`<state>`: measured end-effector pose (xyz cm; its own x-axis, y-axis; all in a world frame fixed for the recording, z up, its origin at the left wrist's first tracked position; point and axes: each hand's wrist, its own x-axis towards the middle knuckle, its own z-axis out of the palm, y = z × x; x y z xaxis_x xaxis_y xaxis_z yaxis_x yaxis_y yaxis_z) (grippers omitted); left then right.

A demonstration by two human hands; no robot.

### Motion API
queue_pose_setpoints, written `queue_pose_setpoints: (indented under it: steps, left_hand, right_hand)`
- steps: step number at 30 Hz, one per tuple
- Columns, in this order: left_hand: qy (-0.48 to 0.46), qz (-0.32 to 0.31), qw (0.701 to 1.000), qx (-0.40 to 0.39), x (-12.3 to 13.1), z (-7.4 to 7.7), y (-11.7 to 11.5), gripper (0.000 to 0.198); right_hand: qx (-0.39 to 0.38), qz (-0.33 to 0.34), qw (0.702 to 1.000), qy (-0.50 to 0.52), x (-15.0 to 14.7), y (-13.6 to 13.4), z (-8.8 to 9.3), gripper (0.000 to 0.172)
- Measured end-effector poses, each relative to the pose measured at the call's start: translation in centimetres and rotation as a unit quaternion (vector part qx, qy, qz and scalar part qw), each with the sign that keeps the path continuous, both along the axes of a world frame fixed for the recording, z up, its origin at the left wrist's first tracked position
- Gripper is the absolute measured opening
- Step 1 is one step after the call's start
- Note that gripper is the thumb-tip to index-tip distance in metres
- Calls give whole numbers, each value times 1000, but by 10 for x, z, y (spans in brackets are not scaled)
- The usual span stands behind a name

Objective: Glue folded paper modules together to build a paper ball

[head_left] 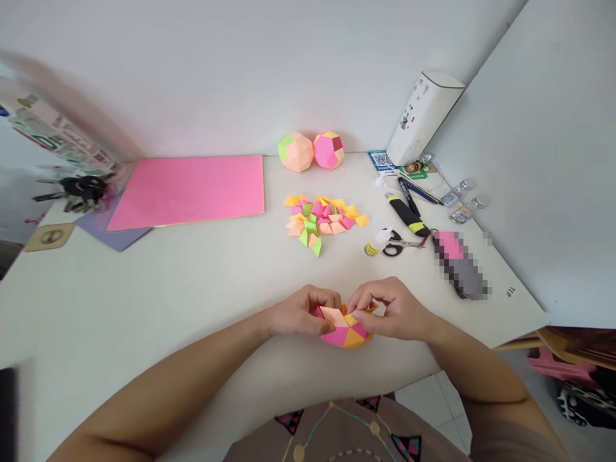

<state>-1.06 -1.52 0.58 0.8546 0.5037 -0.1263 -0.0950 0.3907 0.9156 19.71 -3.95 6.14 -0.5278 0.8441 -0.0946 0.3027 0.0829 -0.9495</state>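
Near the front of the white table, both hands grip a partly built folded-paper ball (344,335) in pink, peach and orange. My left hand (308,311) pinches its left side, thumb in front and fingers behind a peach panel. My right hand (392,309) pinches an orange piece at the upper right edge, with thumb and fingers closed. What lies inside the ball is hidden. Farther back lies a loose pile of small folded paper units (322,217) in pink, orange, peach and green. Against the wall sit a peach-and-green paper ball (296,153) and a pink-and-orange paper ball (329,151).
A pink paper sheet (192,191) lies at the back left, beside keys (84,189). To the right are a small glue bottle (373,248), black scissors (397,244), a black-and-yellow cutter (407,215), pens, glass jars and a white upright box (424,119).
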Motion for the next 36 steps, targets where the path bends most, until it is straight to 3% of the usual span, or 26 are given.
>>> queue_pose_setpoints:
  steps: [36]
  left_hand:
    - [14,-5,1000,-16,1,-2,3,13]
  right_hand:
    - [82,6,997,-12,-5,-4,9,12]
